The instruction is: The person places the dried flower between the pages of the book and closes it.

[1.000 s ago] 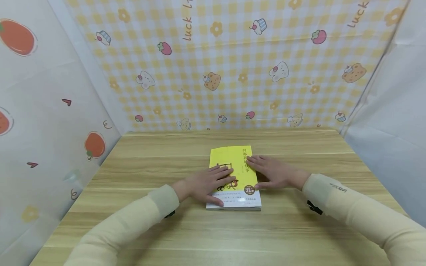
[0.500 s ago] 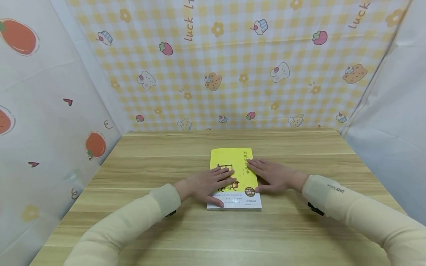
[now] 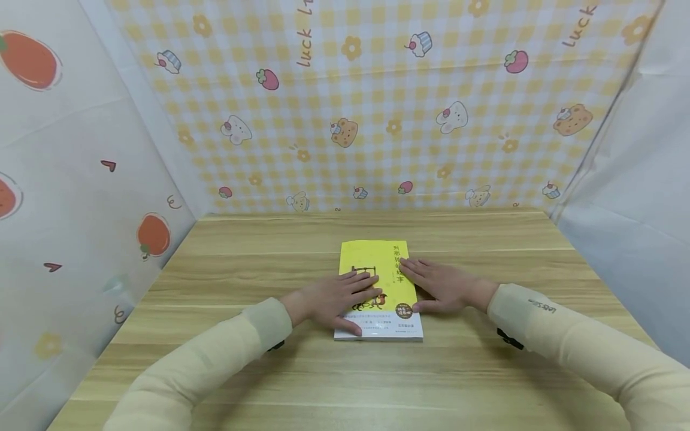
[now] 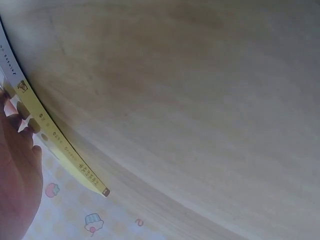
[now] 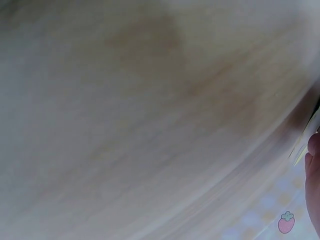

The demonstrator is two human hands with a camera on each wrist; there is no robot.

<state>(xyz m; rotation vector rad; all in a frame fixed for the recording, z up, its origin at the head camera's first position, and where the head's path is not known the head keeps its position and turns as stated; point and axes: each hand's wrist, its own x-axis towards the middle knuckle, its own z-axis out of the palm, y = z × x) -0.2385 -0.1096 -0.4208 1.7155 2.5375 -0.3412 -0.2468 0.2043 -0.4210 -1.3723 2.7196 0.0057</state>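
Observation:
A closed paperback book (image 3: 377,254) lies on the wooden table, its cover yellow with a white band along the near edge. My left hand (image 3: 331,302) rests on the left part of the cover, fingers straight and spread. On the other side, my right hand (image 3: 444,288) touches the right edge, with its fingertips on the cover. In the left wrist view, the book's yellow spine (image 4: 60,140) runs beside the left hand (image 4: 17,175). The right wrist view catches only part of the right hand (image 5: 313,180) and a thin sliver of the book.
The wood-grain table (image 3: 259,377) stretches around the book on all sides. Behind it hangs a yellow checked cloth (image 3: 372,167) with cartoon prints. White cloth sheets stand at the left (image 3: 81,197) and right (image 3: 636,191).
The book's far edge and my right hand have come slightly nearer to me in the head view, mostly in the first half second. My left hand stays almost still.

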